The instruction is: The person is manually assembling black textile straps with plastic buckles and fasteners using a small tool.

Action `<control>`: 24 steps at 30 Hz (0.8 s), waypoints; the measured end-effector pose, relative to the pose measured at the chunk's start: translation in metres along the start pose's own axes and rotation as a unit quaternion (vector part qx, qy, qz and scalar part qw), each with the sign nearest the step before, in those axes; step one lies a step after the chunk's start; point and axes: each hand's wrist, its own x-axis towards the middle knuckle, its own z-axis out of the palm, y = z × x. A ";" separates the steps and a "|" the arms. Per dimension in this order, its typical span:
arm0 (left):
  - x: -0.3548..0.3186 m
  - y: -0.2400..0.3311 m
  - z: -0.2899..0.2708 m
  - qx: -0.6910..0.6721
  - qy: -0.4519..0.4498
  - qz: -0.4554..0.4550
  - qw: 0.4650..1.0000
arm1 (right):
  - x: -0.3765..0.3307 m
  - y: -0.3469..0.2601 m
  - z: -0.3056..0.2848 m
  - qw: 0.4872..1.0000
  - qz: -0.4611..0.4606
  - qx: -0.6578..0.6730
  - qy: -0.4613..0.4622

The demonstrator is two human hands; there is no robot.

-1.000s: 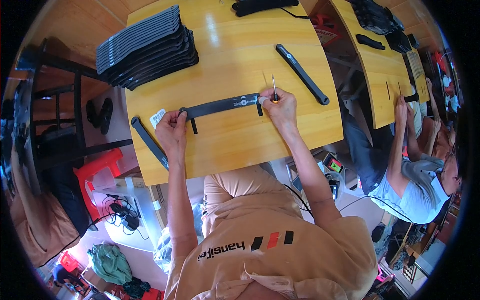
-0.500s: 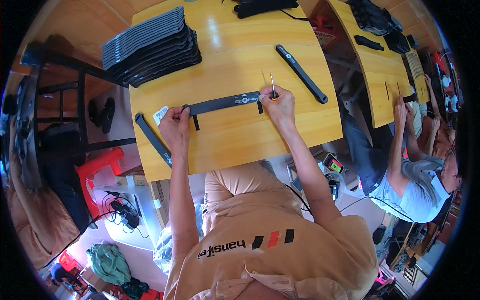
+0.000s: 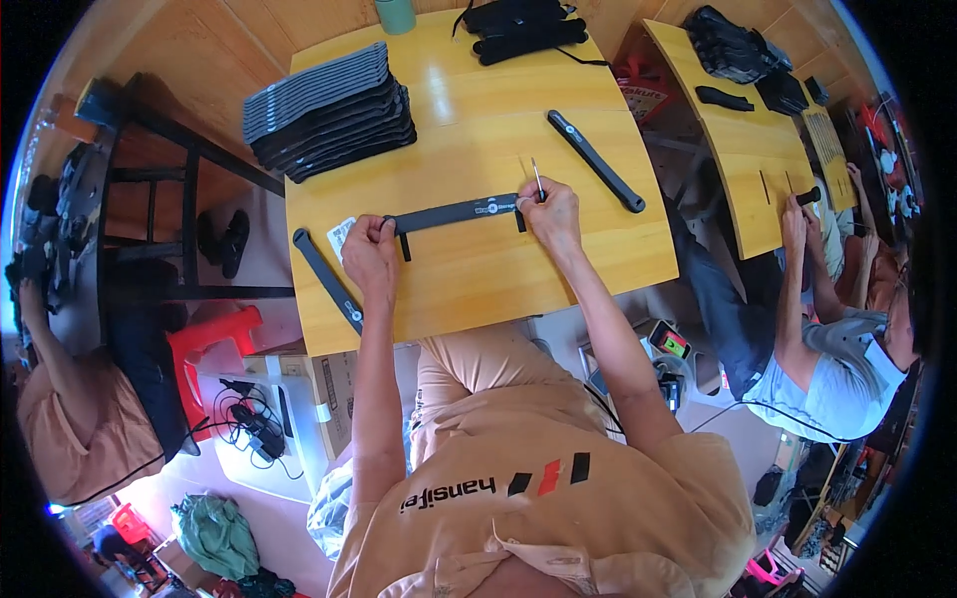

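Observation:
A flat dark grey strap (image 3: 449, 215) with white print is stretched crosswise above the yellow table. Its left end is pinched between the closed fingers of my left hand (image 3: 371, 257). My right hand (image 3: 554, 217) grips the other end and also has a small screwdriver (image 3: 535, 175) in it, the thin shaft pointing up and away. Two short dark marks, slots or strips, show below the strap: a left one (image 3: 406, 246) and a right one (image 3: 520, 222). Similar straps with rounded ends lie on either side, a left strap (image 3: 329, 280) and a right strap (image 3: 596, 161).
A tall stack of dark folded pieces (image 3: 329, 115) stands at the table's far left. Beyond are a green cup (image 3: 395, 16) and a black bundle (image 3: 526, 38). A white label (image 3: 341, 237) lies by my left hand. On the right, a co-worker (image 3: 822, 369) sits at another table (image 3: 743, 159).
The view has shifted slightly, bringing the green cup further into sight. Both hands keep their hold on the strap, which stays almost in the same place over the table.

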 end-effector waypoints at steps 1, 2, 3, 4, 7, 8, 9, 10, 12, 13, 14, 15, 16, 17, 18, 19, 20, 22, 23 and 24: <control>0.001 -0.001 0.000 0.015 0.012 0.025 0.999 | 0.000 0.000 0.000 1.000 -0.002 0.001 0.001; 0.001 -0.001 0.000 0.030 0.024 0.051 0.998 | 0.001 0.001 0.000 1.000 -0.006 -0.001 0.004; 0.000 -0.001 0.000 0.029 0.026 0.053 0.998 | 0.001 0.002 0.000 1.000 -0.009 -0.003 0.007; 0.000 0.003 -0.002 0.024 0.016 0.030 0.999 | 0.002 0.002 0.001 1.000 -0.012 -0.001 0.008; 0.002 0.004 -0.005 0.015 0.006 0.010 1.000 | 0.004 0.003 0.000 1.000 -0.016 -0.004 0.005; 0.003 0.002 -0.005 0.011 0.005 0.009 1.000 | 0.004 0.003 -0.001 1.000 -0.008 -0.012 -0.003; 0.004 0.000 -0.006 0.011 0.009 0.012 1.000 | 0.005 0.003 -0.002 1.000 0.000 -0.021 -0.011; 0.004 -0.001 -0.007 0.018 0.000 0.004 1.000 | 0.005 0.003 -0.003 1.000 -0.004 -0.019 -0.009; 0.004 -0.003 -0.006 0.025 -0.005 -0.001 1.000 | 0.007 0.007 -0.004 0.999 0.004 -0.014 -0.035; 0.005 -0.004 -0.004 0.029 -0.005 0.008 1.000 | 0.010 0.015 -0.005 0.999 0.000 -0.012 -0.032; 0.005 -0.004 -0.003 0.034 -0.004 0.016 0.999 | 0.013 0.022 -0.005 0.999 0.025 0.026 -0.041; 0.006 -0.004 -0.002 0.032 -0.002 0.020 0.999 | 0.016 0.030 -0.007 0.995 0.050 0.064 -0.049; 0.008 -0.007 -0.003 0.022 -0.006 0.017 1.000 | 0.015 0.028 -0.011 0.995 0.046 0.066 -0.051; 0.008 -0.008 -0.005 0.012 -0.010 0.014 1.000 | 0.009 0.023 -0.017 0.999 0.030 0.028 -0.020; 0.007 -0.010 -0.006 0.013 -0.006 0.013 1.000 | 0.003 0.019 -0.023 1.000 0.014 -0.010 0.012; 0.005 -0.010 -0.007 0.005 0.020 0.057 0.998 | -0.005 0.017 -0.030 1.000 0.012 -0.009 0.012; 0.004 -0.008 -0.009 -0.002 0.046 0.099 0.994 | -0.011 0.015 -0.036 0.994 -0.038 -0.095 0.050; -0.007 0.010 -0.004 -0.002 0.050 0.151 0.987 | -0.022 0.014 -0.041 0.976 -0.086 -0.181 0.087; -0.017 0.024 0.001 -0.002 0.051 0.203 0.978 | -0.026 0.015 -0.042 0.966 -0.114 -0.207 0.104; -0.028 0.037 0.004 0.021 0.020 0.260 0.965 | -0.030 0.015 -0.043 0.955 -0.142 -0.234 0.120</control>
